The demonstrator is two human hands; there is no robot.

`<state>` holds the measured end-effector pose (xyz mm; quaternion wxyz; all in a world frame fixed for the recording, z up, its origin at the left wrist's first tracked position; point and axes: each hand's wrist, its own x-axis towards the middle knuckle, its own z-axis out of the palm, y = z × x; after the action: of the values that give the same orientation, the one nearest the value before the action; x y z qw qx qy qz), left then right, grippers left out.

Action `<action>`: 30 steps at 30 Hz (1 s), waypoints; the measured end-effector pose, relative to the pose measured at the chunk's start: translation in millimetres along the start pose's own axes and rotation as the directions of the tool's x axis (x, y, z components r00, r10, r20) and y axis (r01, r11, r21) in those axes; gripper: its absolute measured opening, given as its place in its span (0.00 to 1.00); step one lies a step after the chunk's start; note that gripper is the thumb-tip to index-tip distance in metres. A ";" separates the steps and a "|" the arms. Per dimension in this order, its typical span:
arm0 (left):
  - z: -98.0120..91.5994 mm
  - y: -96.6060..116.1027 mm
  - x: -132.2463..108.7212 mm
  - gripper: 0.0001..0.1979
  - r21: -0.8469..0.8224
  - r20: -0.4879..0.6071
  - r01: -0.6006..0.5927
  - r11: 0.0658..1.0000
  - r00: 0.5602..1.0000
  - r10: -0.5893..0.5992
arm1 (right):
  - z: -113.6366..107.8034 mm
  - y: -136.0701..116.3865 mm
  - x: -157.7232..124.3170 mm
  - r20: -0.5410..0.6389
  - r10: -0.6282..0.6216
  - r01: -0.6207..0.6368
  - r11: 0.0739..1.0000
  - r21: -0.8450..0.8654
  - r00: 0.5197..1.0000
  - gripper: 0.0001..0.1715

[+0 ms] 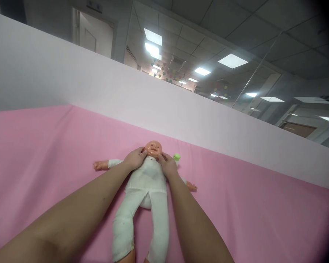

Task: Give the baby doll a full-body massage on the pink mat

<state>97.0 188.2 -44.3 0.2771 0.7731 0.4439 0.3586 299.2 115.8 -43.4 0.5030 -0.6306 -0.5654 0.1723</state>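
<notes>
A baby doll (148,175) with a hard plastic head and a white cloth body lies on its back, arms spread wide and legs toward me. My left hand (136,159) is at the left side of its head and neck, thumb near the jaw. On the opposite side my right hand (167,165) grips the jaw and neck area, with fingers curled behind the head. Both hands are closed around the doll; the fingertips underneath are hidden. The doll's feet run out of view at the bottom edge.
Pink cloth (235,204) covers the surface under the doll, with some creases. Just beyond my right hand is a small item with a light green top (176,157), partly hidden. A white low wall (120,95) borders the far side, with glass panels (263,87) above it.
</notes>
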 end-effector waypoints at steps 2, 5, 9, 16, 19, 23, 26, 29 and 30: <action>0.5 -1.5 0.6 0.30 -0.014 0.004 -0.014 1.000 1.000 0.014 | 0.2 3.0 1.9 -0.005 0.001 -0.001 1.000 -0.005 1.000 0.28; 0.9 -2.5 1.1 0.30 -0.016 -0.003 -0.013 1.000 1.000 0.013 | 1.3 6.9 3.3 -0.020 0.015 -0.016 0.999 -0.032 1.000 0.28; -0.3 2.8 -2.1 0.32 -0.006 -0.018 -0.003 1.000 1.000 0.003 | 3.5 4.6 0.4 -0.033 0.011 -0.014 0.997 -0.081 0.999 0.31; -3.1 16.6 -9.6 0.34 0.060 -0.033 -0.022 0.998 0.999 0.024 | 4.8 -10.1 -5.9 -0.012 0.038 -0.040 0.985 -0.168 0.999 0.49; -2.4 16.5 -8.7 0.33 0.092 -0.056 -0.005 0.996 0.998 0.011 | 4.5 -8.2 -5.2 -0.015 0.013 -0.016 0.980 -0.199 1.000 0.42; -1.8 14.6 -7.8 0.35 0.110 -0.068 0.003 0.994 0.998 0.005 | 3.5 -1.9 -3.0 0.001 -0.002 0.003 0.976 -0.218 1.000 0.34; -1.6 12.3 -7.2 0.34 0.103 -0.071 0.009 0.995 0.997 -0.002 | 2.4 0.7 -1.4 0.004 0.002 -0.001 0.979 -0.204 1.000 0.29; -1.4 9.8 -6.1 0.31 0.093 -0.073 0.017 0.996 0.997 -0.010 | 2.1 1.5 -0.5 0.004 0.001 0.000 0.981 -0.192 1.000 0.27; -1.4 9.1 -5.7 0.30 0.090 -0.074 0.017 0.996 0.997 -0.011 | 2.2 1.6 -0.3 0.001 0.000 0.000 0.982 -0.189 1.000 0.26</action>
<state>98.3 179.2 -38.4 0.2278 0.7680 0.4749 0.3643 298.3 116.7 -45.8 0.4407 -0.6755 -0.5792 0.1181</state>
